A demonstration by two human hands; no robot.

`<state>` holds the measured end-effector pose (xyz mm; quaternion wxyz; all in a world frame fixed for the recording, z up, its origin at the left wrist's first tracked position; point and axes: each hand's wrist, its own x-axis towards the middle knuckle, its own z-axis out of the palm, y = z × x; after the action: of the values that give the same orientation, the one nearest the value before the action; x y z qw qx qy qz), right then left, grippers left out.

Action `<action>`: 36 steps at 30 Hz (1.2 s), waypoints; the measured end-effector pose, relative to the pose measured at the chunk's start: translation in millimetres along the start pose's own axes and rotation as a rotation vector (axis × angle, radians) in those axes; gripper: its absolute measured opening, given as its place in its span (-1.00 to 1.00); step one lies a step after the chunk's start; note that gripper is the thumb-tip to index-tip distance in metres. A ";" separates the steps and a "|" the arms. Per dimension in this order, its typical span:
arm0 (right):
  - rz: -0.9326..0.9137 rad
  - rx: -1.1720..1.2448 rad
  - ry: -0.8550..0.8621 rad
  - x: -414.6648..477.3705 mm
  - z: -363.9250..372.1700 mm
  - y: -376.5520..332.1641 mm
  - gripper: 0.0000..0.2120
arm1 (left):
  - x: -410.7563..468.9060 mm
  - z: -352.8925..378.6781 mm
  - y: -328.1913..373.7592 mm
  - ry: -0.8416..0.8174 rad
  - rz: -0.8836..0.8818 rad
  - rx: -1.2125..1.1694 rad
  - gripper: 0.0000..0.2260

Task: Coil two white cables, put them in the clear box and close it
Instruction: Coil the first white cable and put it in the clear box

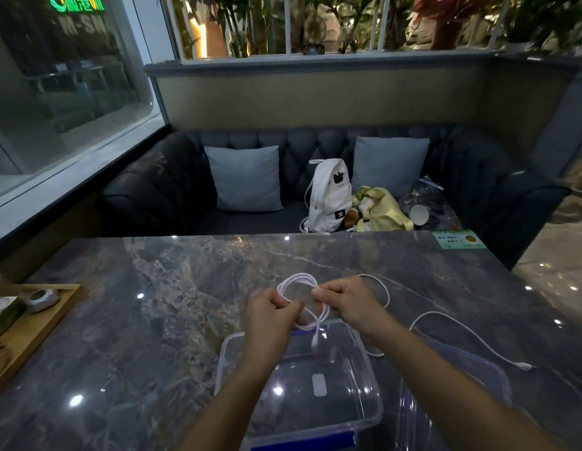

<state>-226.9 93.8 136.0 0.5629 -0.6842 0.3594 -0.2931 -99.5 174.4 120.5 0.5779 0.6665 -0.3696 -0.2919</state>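
Both hands hold one white cable (pixel 298 281) wound into loops above the far end of the clear box (pixel 374 415). My left hand (pixel 272 315) grips the loops on the left side, and my right hand (pixel 346 304) pinches them on the right. A plug end of that cable dangles down over the open box. A second white cable (pixel 452 323) lies loose on the table to the right, its plug near the lid. The clear lid (pixel 472 379) with a blue rim lies flat right of the box.
The grey marble table (pixel 153 320) carries a wooden tray (pixel 39 327) with small items at its left edge and a green sticker (pixel 459 239) at the far right corner. Beyond the table a dark sofa holds cushions, a white backpack (pixel 328 196) and a yellow bag.
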 end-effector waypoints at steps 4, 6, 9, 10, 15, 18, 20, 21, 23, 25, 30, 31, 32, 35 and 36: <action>-0.086 -0.056 -0.010 -5.1 4.9 -2.3 -0.75 | 4.2 -1.3 -1.2 0.116 -0.112 0.005 -0.73; -0.095 -0.053 -0.015 -8.3 8.8 -0.2 -0.70 | 3.6 -1.8 -5.1 0.099 -0.123 0.045 -0.75; -0.100 -0.034 -0.012 -9.4 8.1 3.3 -0.82 | 2.4 -0.6 -7.4 -0.031 -0.257 -0.208 -0.79; -0.092 -0.017 -0.015 -10.0 6.1 2.7 -0.82 | 2.7 -2.4 -6.5 -0.093 -0.325 -0.367 -0.78; -0.007 0.094 0.049 -12.3 -8.8 2.7 -0.77 | -8.6 -22.1 -6.7 -0.341 -0.268 -0.385 -0.84; 0.001 0.117 0.027 -15.9 -10.6 0.5 -0.75 | -13.7 -24.2 -3.3 -0.383 0.030 0.120 -0.77; -0.027 0.069 0.012 -18.7 -7.5 -2.5 -0.69 | -17.2 -23.3 -5.8 -0.236 0.249 0.590 -0.69; -0.033 0.059 0.008 -19.6 -6.1 -2.9 -0.68 | -20.0 -23.8 -6.4 -0.137 0.326 0.770 -0.67; -0.047 0.043 -0.004 -21.6 -4.9 -2.8 -0.67 | -25.4 -28.4 -7.6 -0.021 0.443 0.965 -0.73; -0.060 0.006 -0.020 -24.5 -4.9 -2.0 -0.67 | -26.9 -33.1 -10.0 0.009 0.565 1.004 -0.84; -0.145 -0.083 0.005 -29.3 -11.0 -4.6 -0.63 | -23.1 -38.4 -8.3 -0.079 0.453 0.980 -0.85; -0.187 -0.130 0.008 -30.5 -11.9 -4.5 -0.61 | -22.5 -40.0 -6.0 -0.079 0.414 0.962 -0.80; -0.229 -0.178 0.008 -31.9 -12.6 -3.2 -0.61 | -21.0 -42.3 -4.1 -0.064 0.383 0.941 -0.78; -0.340 -0.327 0.002 -35.5 -12.0 0.1 -0.77 | -16.1 -48.8 -2.4 0.017 0.302 0.871 -0.81; -0.402 -0.402 0.001 -36.4 -11.0 -0.9 -0.84 | -15.8 -48.9 -3.1 0.018 0.255 0.823 -0.83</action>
<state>-256.4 117.7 139.2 0.3464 -0.8394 0.2678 -0.3219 -67.9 214.7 124.7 0.2985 0.7930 -0.5295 -0.0407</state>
